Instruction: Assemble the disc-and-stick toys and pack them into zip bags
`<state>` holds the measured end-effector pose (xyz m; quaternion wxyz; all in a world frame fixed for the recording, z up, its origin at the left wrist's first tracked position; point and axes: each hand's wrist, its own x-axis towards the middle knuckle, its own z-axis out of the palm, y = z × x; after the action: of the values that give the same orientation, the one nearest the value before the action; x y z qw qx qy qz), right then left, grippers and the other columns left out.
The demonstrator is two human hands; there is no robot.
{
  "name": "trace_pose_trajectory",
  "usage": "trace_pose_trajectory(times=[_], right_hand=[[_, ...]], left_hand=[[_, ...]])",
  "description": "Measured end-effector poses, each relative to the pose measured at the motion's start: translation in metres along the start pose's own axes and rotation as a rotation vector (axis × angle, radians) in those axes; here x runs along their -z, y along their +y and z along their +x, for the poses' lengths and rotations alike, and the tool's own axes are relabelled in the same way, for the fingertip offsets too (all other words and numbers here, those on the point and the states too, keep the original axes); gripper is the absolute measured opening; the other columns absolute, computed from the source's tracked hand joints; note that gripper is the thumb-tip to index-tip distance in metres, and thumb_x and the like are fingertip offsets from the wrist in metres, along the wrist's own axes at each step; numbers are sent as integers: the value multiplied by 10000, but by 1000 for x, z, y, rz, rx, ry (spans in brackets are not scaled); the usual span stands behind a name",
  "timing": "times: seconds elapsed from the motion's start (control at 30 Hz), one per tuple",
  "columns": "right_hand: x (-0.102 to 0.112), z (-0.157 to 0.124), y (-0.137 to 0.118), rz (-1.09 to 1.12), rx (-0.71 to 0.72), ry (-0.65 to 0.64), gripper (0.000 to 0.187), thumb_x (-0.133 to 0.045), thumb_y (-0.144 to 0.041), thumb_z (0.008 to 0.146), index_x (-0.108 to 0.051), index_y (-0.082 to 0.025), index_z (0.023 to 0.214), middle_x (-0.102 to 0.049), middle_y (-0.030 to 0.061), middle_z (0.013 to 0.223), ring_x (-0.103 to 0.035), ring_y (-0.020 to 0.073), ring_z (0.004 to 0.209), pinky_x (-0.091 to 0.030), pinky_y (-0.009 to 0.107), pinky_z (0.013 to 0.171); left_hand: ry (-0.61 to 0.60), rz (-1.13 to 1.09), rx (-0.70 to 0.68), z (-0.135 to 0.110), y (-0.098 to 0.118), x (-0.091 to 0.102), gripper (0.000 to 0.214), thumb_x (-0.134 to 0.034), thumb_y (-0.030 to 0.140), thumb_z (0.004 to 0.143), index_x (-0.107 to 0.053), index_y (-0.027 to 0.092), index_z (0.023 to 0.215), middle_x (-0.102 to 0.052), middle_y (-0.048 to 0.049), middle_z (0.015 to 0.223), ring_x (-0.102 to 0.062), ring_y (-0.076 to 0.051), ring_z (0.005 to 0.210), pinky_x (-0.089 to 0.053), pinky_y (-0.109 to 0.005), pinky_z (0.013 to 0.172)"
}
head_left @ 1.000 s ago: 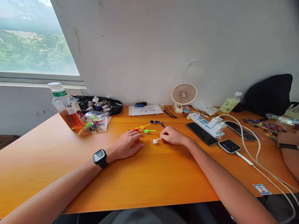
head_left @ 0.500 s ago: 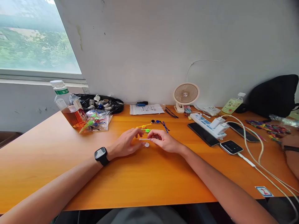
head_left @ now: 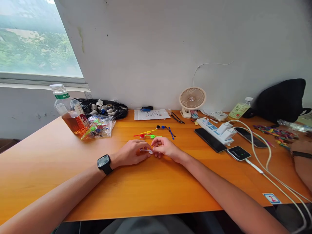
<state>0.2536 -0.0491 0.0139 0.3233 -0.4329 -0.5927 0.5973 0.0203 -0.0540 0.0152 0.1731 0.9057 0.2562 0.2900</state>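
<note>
My left hand (head_left: 131, 152) and my right hand (head_left: 165, 148) meet over the orange table (head_left: 156, 188). Together they pinch a small white plastic stick with a round end (head_left: 147, 150). The left hand's fingers hold the thin stem; the right hand's fingertips close on the round end. A black watch (head_left: 104, 163) sits on my left wrist. Just behind the hands lie several coloured sticks: a red one (head_left: 140, 135), a yellow one (head_left: 148, 132), a green one (head_left: 154, 136) and blue and black ones (head_left: 165, 128).
A tea bottle (head_left: 69, 110) and a clear bag of coloured pieces (head_left: 98, 127) stand at the left. A black bag of parts (head_left: 106, 108), a small fan (head_left: 192, 99), a power strip (head_left: 215, 129), phones (head_left: 210, 139) and cables lie behind and right. Another person's arm (head_left: 301, 159) rests at the far right.
My right hand carried the white stick leftward and nearer to me. My left hand came off the table and took its stem; both hands now pinch it.
</note>
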Motion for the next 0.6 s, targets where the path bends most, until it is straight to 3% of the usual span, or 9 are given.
trace_pose_trajectory(times=[0.17, 0.47, 0.6], right_hand=[[-3, 1, -3, 10, -20, 48, 327, -819, -228, 653, -586, -191, 879, -631, -30, 663, -641, 145, 569, -499, 218, 437], [-7, 1, -11, -85, -93, 59, 236, -760, -224, 702, -600, -205, 875, -601, -42, 636, -506, 91, 443, -269, 174, 332], [-5, 0, -13, -85, -108, 36, 170, -738, -207, 685, -634, -194, 819, -595, -31, 604, -478, 85, 429, -240, 178, 329]], left_hand=[[2, 90, -50, 2, 1, 0, 159, -609, 310, 1048, -751, 243, 1075, -762, -37, 954, -710, -178, 870, -531, -292, 786], [-12, 106, -79, 6, 8, 1, 163, -588, 252, 1044, -714, 219, 945, -732, -38, 902, -670, -177, 825, -517, -301, 777], [-6, 82, -75, 7, 8, 0, 167, -585, 259, 1044, -700, 214, 932, -736, -40, 896, -673, -176, 822, -520, -296, 760]])
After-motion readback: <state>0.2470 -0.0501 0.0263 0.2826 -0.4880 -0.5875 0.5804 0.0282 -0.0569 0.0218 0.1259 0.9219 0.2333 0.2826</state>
